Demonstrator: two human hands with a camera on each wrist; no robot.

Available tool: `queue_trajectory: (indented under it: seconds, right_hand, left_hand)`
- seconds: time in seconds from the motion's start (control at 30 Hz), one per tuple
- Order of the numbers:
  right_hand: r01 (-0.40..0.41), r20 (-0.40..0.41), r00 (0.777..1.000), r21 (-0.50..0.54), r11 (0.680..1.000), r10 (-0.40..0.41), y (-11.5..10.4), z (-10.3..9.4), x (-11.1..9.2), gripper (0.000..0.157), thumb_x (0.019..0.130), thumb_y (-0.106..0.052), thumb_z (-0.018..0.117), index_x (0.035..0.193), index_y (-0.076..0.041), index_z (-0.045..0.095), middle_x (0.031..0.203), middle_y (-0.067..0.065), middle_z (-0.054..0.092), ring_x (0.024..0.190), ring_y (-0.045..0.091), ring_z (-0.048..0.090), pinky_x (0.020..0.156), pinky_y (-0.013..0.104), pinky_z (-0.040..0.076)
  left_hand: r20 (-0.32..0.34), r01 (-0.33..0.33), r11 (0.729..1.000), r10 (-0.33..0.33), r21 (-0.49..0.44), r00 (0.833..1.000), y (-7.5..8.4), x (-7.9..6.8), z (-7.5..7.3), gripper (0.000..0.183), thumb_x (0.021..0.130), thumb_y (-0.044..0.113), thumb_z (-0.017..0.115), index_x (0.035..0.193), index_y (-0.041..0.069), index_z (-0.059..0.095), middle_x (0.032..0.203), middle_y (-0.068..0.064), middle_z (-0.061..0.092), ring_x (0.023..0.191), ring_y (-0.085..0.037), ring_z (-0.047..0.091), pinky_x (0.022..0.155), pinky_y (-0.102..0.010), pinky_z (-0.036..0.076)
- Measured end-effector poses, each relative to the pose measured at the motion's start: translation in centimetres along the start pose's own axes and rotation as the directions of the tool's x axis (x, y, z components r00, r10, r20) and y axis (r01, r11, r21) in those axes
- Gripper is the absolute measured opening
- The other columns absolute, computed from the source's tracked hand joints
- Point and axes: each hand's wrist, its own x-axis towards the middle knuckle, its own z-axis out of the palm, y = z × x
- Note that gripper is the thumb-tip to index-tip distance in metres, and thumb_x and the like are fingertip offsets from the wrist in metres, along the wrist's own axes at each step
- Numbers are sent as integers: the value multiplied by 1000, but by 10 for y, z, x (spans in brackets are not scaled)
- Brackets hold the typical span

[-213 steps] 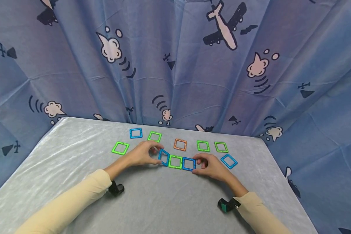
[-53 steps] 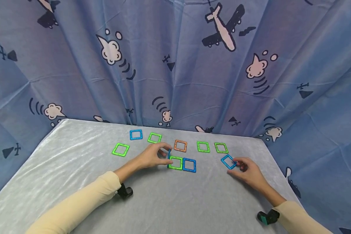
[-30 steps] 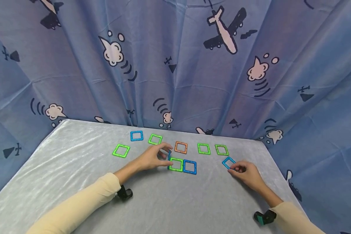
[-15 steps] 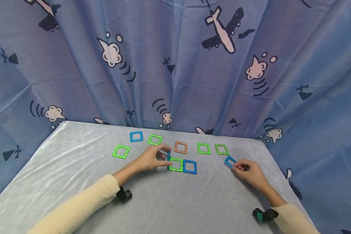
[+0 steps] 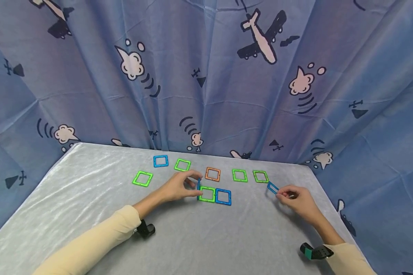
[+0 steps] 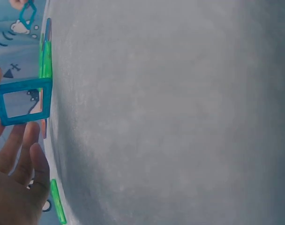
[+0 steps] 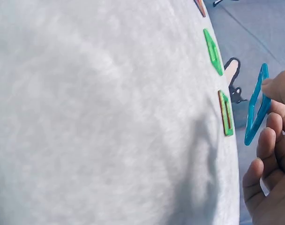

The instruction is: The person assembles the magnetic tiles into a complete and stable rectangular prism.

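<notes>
My left hand (image 5: 175, 188) grips a blue square frame tile (image 6: 23, 85), thumb on one edge and fingers on the opposite one. That tile stands upright along the left side of a green frame tile (image 5: 206, 201) lying flat. A darker blue frame tile (image 5: 223, 203) lies flat against the green tile's right side. Off to the right, my right hand (image 5: 298, 200) pinches another blue frame tile (image 7: 264, 108) between thumb and fingers. It is raised off the cloth and tilted, its shadow falling below.
Behind lie an orange frame tile (image 5: 213, 168) and, toward the right, two green tiles (image 5: 239, 170). Back left are a blue tile (image 5: 160, 156) and two more green tiles (image 5: 142, 172). A pale cloth (image 5: 210, 244) covers the table; a patterned curtain (image 5: 179, 76) hangs behind.
My left hand has stood its blue tile up from a slant and holds it still. My right hand left the darker blue tile, moved right, picked up the far-right blue tile and tilted it.
</notes>
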Motion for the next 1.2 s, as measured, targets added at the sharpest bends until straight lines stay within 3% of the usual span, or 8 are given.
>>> queue_trajectory:
  seconds: [0.37,0.5,0.77,1.2]
  right_hand:
    - [53,51,997,57,997,-56,-14,7,12,5,91,-1,76,95,-1,74,83,4,64,74,13,56,64,25,50]
    - [60,73,995,94,994,-67,-31,12,15,5,92,1,74,96,3,72,83,6,63,75,14,56,64,26,50]
    - [71,83,993,157,985,-85,-30,27,26,4,93,-3,74,96,0,73,83,6,62,73,14,55,62,25,50]
    - [88,116,987,189,978,-111,-49,49,38,4,92,-3,75,95,-2,73,82,5,59,73,16,54,62,27,48]
  left_hand:
    - [21,-5,1000,5,-4,1000,0,0,-1,48,91,17,78,133,1,61,129,-14,64,99,-18,67,87,-41,54]
    - [25,-3,1000,3,-13,1000,0,0,-1,48,91,17,78,133,1,61,128,-14,65,99,-18,67,87,-40,54]
    - [16,-19,1000,19,-18,1000,1,0,0,49,91,17,78,134,1,60,126,-16,65,97,-20,68,85,-39,54]
    - [12,-10,1000,10,-16,1000,1,0,0,49,91,19,79,132,2,61,126,-15,66,97,-21,68,83,-38,55]
